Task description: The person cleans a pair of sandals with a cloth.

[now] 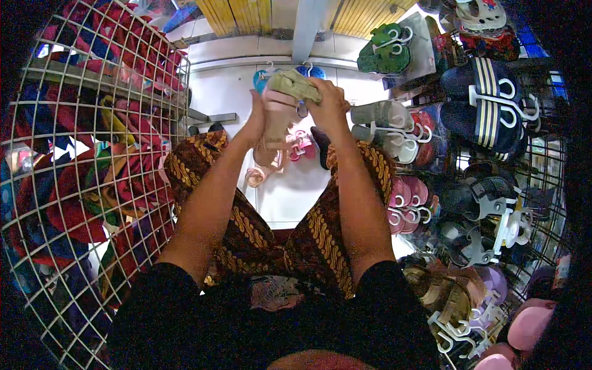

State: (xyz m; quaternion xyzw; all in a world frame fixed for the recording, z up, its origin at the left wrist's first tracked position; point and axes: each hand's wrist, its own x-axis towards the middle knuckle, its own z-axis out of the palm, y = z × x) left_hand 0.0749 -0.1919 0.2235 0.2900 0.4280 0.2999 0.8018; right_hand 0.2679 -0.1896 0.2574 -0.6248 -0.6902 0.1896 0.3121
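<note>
Between my two hands is a pale pink sandal (pixel 281 117), held up above the white floor. My left hand (pixel 254 121) grips the sandal along its left side, the thumb pointing up. In my right hand (pixel 329 106) is a folded pale green cloth (pixel 292 84), pressed against the far end of the sandal. Part of the sandal's shape is hidden by the cloth. Just below on the floor lie a rose-gold sandal (pixel 254 177) and a bright pink pair (pixel 301 147). Blue footwear (pixel 311 71) on a white hanger shows behind my hands.
A white wire rack (pixel 92 160) with red and dark items rises at the left. To the right, a black grid rack (pixel 546 185) carries several hanging sandals, among them a navy striped pair (pixel 484 108). Green sandals (pixel 385 50) sit at the back right.
</note>
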